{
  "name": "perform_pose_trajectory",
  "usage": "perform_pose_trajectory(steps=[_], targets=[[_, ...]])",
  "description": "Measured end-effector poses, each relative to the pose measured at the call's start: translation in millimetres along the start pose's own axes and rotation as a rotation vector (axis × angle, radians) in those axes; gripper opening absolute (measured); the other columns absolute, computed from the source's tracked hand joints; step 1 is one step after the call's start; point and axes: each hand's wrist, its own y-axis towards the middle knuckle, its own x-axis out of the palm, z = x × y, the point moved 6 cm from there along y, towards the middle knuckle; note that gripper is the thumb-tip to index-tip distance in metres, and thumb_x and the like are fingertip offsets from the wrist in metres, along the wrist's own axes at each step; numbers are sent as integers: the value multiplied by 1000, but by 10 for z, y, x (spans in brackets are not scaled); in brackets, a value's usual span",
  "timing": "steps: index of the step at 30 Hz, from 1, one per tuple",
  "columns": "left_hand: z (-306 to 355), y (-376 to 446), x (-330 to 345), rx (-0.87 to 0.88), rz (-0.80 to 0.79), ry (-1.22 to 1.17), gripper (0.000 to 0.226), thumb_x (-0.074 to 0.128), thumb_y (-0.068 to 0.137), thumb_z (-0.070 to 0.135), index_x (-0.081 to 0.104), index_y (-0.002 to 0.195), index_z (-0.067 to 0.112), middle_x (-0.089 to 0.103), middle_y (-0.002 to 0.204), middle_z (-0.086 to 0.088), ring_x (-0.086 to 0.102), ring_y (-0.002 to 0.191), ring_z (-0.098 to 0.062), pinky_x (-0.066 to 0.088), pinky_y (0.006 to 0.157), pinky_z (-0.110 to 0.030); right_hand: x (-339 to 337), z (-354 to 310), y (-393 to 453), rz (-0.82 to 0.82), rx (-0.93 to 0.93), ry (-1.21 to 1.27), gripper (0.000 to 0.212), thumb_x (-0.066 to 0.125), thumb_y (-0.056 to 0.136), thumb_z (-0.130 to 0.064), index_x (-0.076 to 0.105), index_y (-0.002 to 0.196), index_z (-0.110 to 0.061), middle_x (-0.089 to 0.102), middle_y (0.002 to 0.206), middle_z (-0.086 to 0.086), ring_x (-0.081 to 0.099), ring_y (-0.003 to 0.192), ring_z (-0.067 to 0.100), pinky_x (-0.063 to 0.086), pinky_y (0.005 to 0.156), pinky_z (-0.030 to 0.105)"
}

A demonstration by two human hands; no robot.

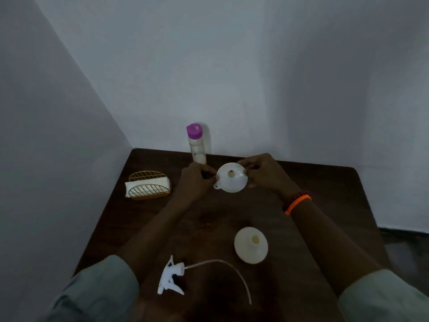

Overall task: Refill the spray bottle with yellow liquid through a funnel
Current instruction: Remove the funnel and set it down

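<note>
A white funnel (pixel 232 178) is held above the far middle of the dark wooden table (pixel 325 205), mouth facing up. My left hand (pixel 196 182) pinches its left rim and my right hand (pixel 262 174) pinches its right rim. Nearer to me stands the open white spray bottle (pixel 251 245), seen from above with its neck uncovered. Its white trigger head (pixel 171 276) with a long curved tube lies on the table at the front. A clear bottle with a purple cap (pixel 196 145) and yellowish liquid low inside stands at the back, near the wall.
A gold wire napkin holder (pixel 148 185) with white napkins sits at the back left. Walls close the table in at the left and back. An orange band (pixel 298 203) is on my right wrist.
</note>
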Motion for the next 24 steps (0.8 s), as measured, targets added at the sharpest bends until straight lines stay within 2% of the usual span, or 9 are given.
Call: perform_pose_trajectory(steps=[1, 3, 6, 10, 12, 21, 24], targets=[[-68, 74, 31, -7, 14, 8, 23, 76, 87, 17, 76, 109, 11, 65, 112, -2, 62, 102, -9, 49, 91, -22, 44, 41, 116, 19, 0, 3, 29, 60, 88, 1, 74, 111, -7, 75, 110, 8, 73, 87, 29, 63, 68, 46], [-201, 217, 106, -27, 26, 10, 23, 76, 86, 15, 76, 109, 9, 66, 117, -6, 62, 106, -11, 47, 90, -20, 111, 138, 320, 69, 8, 21, 26, 62, 89, 0, 75, 110, -5, 73, 116, 5, 72, 90, 22, 64, 67, 43], [-399, 417, 235, -65, 35, 35, 22, 76, 87, 14, 76, 109, 9, 66, 118, -8, 62, 111, -16, 43, 89, -19, 191, 321, 579, 122, 30, 48, 23, 68, 87, -3, 76, 108, -4, 75, 110, 9, 73, 88, 22, 64, 70, 44], [-647, 642, 407, -127, 55, 46, 20, 74, 88, 20, 76, 108, 15, 66, 120, -8, 58, 119, -24, 52, 98, -38, 293, 598, 844, 139, 70, 43, 22, 72, 82, -8, 78, 103, -10, 77, 101, 7, 74, 86, 18, 63, 75, 44], [-716, 729, 472, -140, 63, 53, 21, 74, 88, 20, 77, 109, 17, 67, 120, -7, 58, 119, -25, 53, 99, -43, 331, 718, 933, 147, 89, 39, 21, 74, 81, -12, 79, 101, -14, 77, 99, 4, 74, 86, 16, 63, 77, 43], [-948, 920, 726, -162, 49, 76, 21, 73, 88, 20, 77, 108, 17, 69, 118, -5, 61, 115, -24, 55, 96, -43, 416, 934, 1143, 145, 124, 4, 21, 74, 82, -13, 79, 103, -14, 76, 104, 5, 72, 88, 22, 61, 84, 42], [-993, 946, 764, -163, 49, 83, 22, 71, 90, 21, 76, 111, 15, 67, 121, -6, 59, 118, -24, 53, 97, -38, 437, 950, 1157, 141, 112, -2, 22, 72, 83, -12, 78, 105, -13, 77, 105, 6, 72, 88, 20, 61, 85, 40]])
